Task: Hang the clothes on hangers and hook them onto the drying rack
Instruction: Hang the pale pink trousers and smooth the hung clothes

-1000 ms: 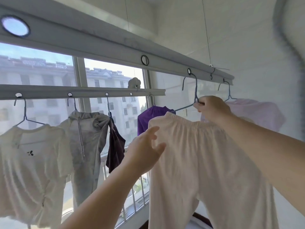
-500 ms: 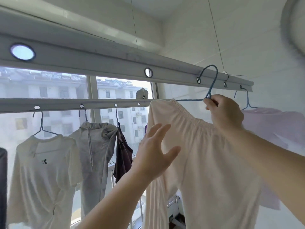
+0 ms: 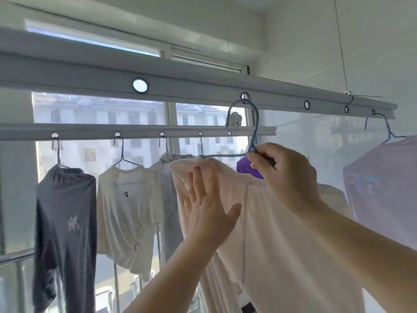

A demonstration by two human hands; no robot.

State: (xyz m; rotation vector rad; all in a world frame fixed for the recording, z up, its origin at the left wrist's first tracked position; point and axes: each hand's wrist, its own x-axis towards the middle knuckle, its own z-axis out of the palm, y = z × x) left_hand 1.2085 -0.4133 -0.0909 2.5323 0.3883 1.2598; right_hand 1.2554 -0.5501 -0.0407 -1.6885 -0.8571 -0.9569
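Observation:
Pale pink trousers (image 3: pixel 282 233) hang by the waistband on a blue wire hanger (image 3: pixel 253 132). My right hand (image 3: pixel 284 175) grips the hanger at its neck. The hook's top sits right at a round hole (image 3: pixel 245 96) in the near rail (image 3: pixel 203 86) of the drying rack; I cannot tell whether it is threaded through. My left hand (image 3: pixel 207 208) is flat and open against the trousers just below the waistband, fingers spread.
The far rail (image 3: pixel 135 132) carries a dark grey garment (image 3: pixel 65 222), a white T-shirt (image 3: pixel 128 211) and a grey hoodie (image 3: pixel 168 199). A purple garment (image 3: pixel 247 168) shows behind my right hand. A lilac shirt (image 3: pixel 383 188) hangs at the near rail's right end. Two free holes (image 3: pixel 306 105) lie between.
My right hand has carried the hanger and trousers leftward along the near rail, to a hole further left. My left hand went from hovering to pressing on the trousers.

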